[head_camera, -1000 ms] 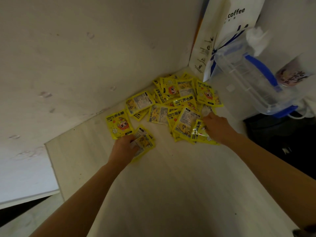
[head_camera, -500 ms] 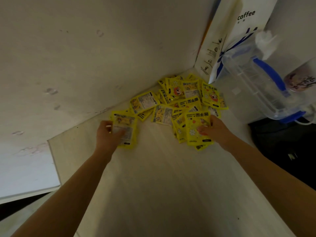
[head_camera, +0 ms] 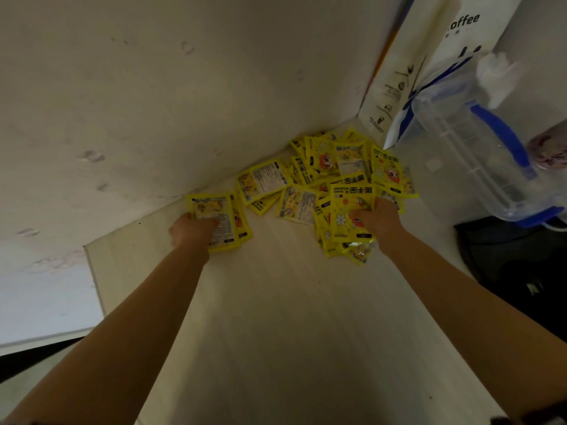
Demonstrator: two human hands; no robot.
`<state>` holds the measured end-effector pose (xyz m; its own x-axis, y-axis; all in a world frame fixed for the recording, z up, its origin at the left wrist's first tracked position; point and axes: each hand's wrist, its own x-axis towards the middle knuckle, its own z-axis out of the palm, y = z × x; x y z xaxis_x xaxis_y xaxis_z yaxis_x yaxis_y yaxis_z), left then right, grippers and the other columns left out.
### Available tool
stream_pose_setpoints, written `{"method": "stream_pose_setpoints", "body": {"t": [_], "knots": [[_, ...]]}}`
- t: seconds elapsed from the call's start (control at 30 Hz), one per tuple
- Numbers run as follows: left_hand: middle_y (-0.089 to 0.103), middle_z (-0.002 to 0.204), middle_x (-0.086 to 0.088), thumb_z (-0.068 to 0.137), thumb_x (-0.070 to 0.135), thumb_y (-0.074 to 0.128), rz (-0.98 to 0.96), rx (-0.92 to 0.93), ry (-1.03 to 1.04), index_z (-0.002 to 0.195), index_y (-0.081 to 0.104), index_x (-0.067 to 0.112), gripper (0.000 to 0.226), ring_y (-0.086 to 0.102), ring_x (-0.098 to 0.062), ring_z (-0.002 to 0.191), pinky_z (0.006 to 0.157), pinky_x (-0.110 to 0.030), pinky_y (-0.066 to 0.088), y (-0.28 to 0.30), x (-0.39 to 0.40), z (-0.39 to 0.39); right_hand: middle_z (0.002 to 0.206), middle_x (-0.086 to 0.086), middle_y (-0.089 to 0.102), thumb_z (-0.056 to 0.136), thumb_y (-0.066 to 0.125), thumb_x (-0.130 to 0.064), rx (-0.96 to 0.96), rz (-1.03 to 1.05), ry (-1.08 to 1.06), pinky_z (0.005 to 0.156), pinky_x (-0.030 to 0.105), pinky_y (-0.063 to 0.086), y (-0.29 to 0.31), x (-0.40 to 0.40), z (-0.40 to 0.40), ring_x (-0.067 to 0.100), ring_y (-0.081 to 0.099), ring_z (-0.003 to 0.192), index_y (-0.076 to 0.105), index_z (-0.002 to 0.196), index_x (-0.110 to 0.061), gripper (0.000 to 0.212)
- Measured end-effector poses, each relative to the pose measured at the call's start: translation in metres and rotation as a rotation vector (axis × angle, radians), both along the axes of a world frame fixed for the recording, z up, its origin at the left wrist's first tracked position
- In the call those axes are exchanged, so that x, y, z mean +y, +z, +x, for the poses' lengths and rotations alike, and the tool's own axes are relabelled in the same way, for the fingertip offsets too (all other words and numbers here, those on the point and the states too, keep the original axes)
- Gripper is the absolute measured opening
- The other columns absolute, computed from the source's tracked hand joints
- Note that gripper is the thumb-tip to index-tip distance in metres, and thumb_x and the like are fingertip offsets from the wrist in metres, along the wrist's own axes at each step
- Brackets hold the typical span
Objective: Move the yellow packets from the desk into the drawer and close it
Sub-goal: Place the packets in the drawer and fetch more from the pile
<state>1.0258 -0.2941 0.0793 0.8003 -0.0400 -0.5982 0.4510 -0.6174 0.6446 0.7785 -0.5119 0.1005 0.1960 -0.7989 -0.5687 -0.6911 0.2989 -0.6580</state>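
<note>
Fingers (head_camera: pixel 211 223) of left hand (head_camera: pixel 188 230) and right hand (head_camera: pixel 379 220) each curled round yellow packets (head_camera: pixel 310 182).

A white paper bag (head_camera: pixel 408 72) printed with blue shapes and the letters "offee" stands upright in the far corner, leaning against the pale wall (head_camera: pixel 138 87). Just right of the bag and partly in front of it stands a clear plastic jug (head_camera: pixel 460 154) with a blue handle and blue base. Something white and crumpled (head_camera: pixel 497 75) sits at the jug's top. A dark object (head_camera: pixel 521 271) lies below the jug, toward the viewer.
</note>
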Motion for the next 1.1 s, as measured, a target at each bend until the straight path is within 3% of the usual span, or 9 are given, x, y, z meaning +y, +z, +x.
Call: {"method": "stream_pose_setpoints", "body": {"t": [0.07, 0.2, 0.27, 0.33, 0.5, 0.6, 0.73, 0.87, 1.1], "knots": [[0.063, 0.113, -0.010, 0.052, 0.032, 0.081, 0.048, -0.004, -0.014, 0.097, 0.067, 0.023, 0.047, 0.066, -0.031, 0.089, 0.080, -0.045, 0.058, -0.014, -0.003, 0.006, 0.100, 0.019, 0.067, 0.064, 0.071, -0.024, 0.063, -0.046, 0.054, 0.090, 0.053, 0.050, -0.016, -0.008, -0.003, 0.035, 0.062, 0.101, 0.053, 0.062, -0.025, 0.018], [0.056, 0.123, -0.013, 0.070, 0.022, 0.081, 0.046, -0.007, -0.028, 0.112, 0.064, 0.013, 0.046, 0.064, -0.029, 0.094, 0.070, -0.032, 0.053, 0.005, -0.017, -0.006, 0.076, 0.011, 0.063, 0.077, 0.070, -0.009, 0.008, -0.046, 0.022, 0.085, 0.044, 0.051, 0.010, -0.001, -0.002, 0.029, 0.063, 0.085, 0.056, 0.063, -0.018, 0.021], [0.056, 0.123, -0.013, 0.073, 0.020, 0.079, 0.044, -0.019, -0.015, 0.112, 0.064, 0.011, 0.043, 0.062, -0.030, 0.099, 0.069, -0.030, 0.050, 0.004, -0.020, -0.008, 0.085, 0.015, 0.064, 0.081, 0.067, -0.004, -0.066, -0.023, -0.017, 0.083, 0.044, 0.052, 0.015, -0.001, -0.007, 0.026, 0.061, 0.081, 0.066, 0.083, -0.005, 0.003], [0.062, 0.116, -0.013, 0.074, 0.017, 0.078, 0.024, -0.022, -0.017, 0.106, 0.063, 0.011, 0.035, 0.063, -0.030, 0.100, 0.073, -0.032, 0.052, 0.003, -0.021, -0.010, 0.100, 0.019, 0.068, 0.081, 0.067, -0.003, -0.104, -0.008, -0.078, 0.088, 0.049, 0.052, 0.013, -0.005, -0.015, 0.027, 0.063, 0.084, 0.063, 0.107, 0.005, 0.028], [0.067, 0.101, -0.013, 0.075, 0.009, 0.076, -0.053, 0.018, 0.020, 0.103, 0.065, 0.008, 0.030, 0.063, -0.028, 0.081, 0.071, -0.032, 0.052, 0.006, -0.015, -0.025, 0.110, 0.012, 0.067, 0.082, 0.066, -0.011, -0.094, 0.000, -0.137, 0.091, 0.051, 0.052, 0.011, 0.000, -0.026, 0.030, 0.065, 0.097, 0.060, 0.113, -0.011, 0.032], [0.068, 0.099, -0.012, 0.075, 0.008, 0.076, -0.117, 0.042, 0.065, 0.100, 0.064, 0.010, 0.028, 0.065, -0.027, 0.082, 0.073, -0.034, 0.054, 0.009, -0.004, -0.038, 0.116, 0.015, 0.063, 0.079, 0.067, -0.019, -0.082, 0.000, -0.118, 0.091, 0.053, 0.052, 0.003, 0.002, -0.031, 0.031, 0.063, 0.105, 0.052, 0.123, -0.007, 0.048], [0.067, 0.099, -0.012, 0.077, 0.003, 0.074, -0.271, 0.064, 0.107, 0.101, 0.062, 0.010, 0.029, 0.066, -0.028, 0.084, 0.079, -0.042, 0.056, 0.017, 0.015, -0.059, 0.111, 0.020, 0.064, 0.084, 0.062, -0.008, -0.150, 0.044, -0.179, 0.089, 0.048, 0.052, 0.008, 0.014, -0.033, 0.024, 0.060, 0.090, 0.055, 0.115, -0.001, 0.032], [0.066, 0.098, -0.014, 0.078, 0.000, 0.072, -0.334, 0.073, 0.075, 0.096, 0.061, 0.010, 0.024, 0.066, -0.032, 0.089, 0.084, -0.051, 0.055, 0.026, 0.033, -0.081, 0.078, 0.004, 0.058, 0.087, 0.060, -0.007, -0.196, 0.035, -0.223, 0.075, 0.036, 0.049, 0.014, 0.031, -0.042, 0.018, 0.055, 0.075, 0.048, 0.086, -0.012, 0.013], [0.068, 0.100, -0.016, 0.081, 0.002, 0.069, -0.449, 0.119, -0.013, 0.101, 0.062, 0.008, 0.022, 0.067, -0.033, 0.086, 0.079, -0.047, 0.056, 0.036, 0.059, -0.131, 0.088, 0.008, 0.057, 0.087, 0.059, -0.010, -0.225, -0.004, -0.197, 0.073, 0.031, 0.045, 0.029, 0.078, -0.076, 0.020, 0.054, 0.083, 0.052, 0.104, -0.006, 0.018]]}}
